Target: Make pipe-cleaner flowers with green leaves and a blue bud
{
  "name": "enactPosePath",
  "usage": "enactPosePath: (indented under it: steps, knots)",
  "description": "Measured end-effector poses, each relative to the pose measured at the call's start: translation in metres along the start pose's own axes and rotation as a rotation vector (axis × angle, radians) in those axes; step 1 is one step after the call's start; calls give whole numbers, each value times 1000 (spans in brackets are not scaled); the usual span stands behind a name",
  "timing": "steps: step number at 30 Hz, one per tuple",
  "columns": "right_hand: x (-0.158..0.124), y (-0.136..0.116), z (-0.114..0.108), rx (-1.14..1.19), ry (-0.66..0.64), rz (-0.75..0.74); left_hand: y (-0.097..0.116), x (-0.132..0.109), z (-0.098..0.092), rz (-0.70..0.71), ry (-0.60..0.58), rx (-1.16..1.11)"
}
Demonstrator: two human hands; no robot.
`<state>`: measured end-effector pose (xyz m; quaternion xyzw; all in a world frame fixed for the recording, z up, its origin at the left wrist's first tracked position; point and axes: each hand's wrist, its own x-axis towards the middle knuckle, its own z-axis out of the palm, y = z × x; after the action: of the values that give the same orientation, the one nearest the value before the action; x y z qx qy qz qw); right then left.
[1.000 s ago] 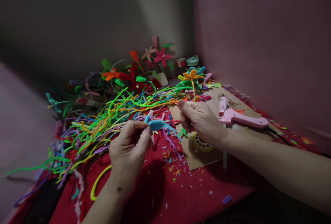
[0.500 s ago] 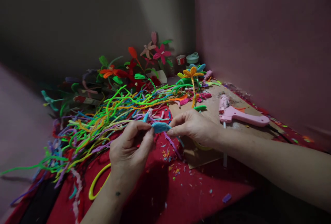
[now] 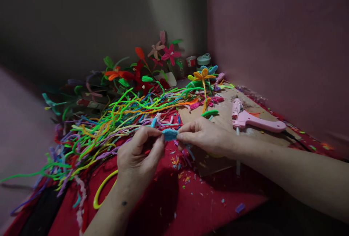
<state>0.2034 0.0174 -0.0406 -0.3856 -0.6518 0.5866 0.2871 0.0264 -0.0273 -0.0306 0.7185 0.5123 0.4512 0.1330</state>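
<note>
A small blue petal of fuzzy pipe cleaner (image 3: 170, 135) is stretched between my two hands above the red cloth (image 3: 207, 207). My left hand (image 3: 140, 152) pinches its left end between thumb and fingers. At its right end, my right hand (image 3: 200, 136) grips it with the fingertips pressed together. A blue stem pokes up behind my left fingers, and a thin pale-blue strand hangs below my right fingers. Part of the petal's ends is hidden by the fingertips.
Loose pipe cleaners (image 3: 109, 127) in many colours heap up at the left. A pink glue gun (image 3: 253, 120) lies on a cardboard sheet (image 3: 223, 110) at the right. Fuzzy flowers (image 3: 171, 55) stand at the back near a lidded jar (image 3: 203, 60). Yellow scissor-like loop (image 3: 99, 190) and scraps lie in front.
Both hands have shifted very slightly right with the blue petal. The fingertips sit a little closer together, so less of the petal shows between them.
</note>
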Motion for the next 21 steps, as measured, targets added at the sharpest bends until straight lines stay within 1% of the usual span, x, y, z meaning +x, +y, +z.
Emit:
enactPosePath:
  steps: [7, 9, 12, 15, 17, 18, 21]
  knots:
    - [2, 5, -1, 260, -117, 105, -5, 0, -1, 82, -40, 15]
    - [3, 8, -2, 300, -133, 98, -6, -1, -2, 100, -46, 24]
    - [4, 10, -2, 310, -122, 65, -7, 0, -3, 133, -51, 41]
    - [3, 7, 0, 272, -65, 68, -6, 0, -4, 172, -51, 63]
    - [2, 4, 2, 197, -9, 32, -6, 0, -3, 200, -47, 75]
    - [1, 4, 3, 144, 17, -9, -5, 0, -3, 209, -44, 70]
    - [-2, 4, 3, -55, 98, -216, -5, -1, 0, 179, -19, -12]
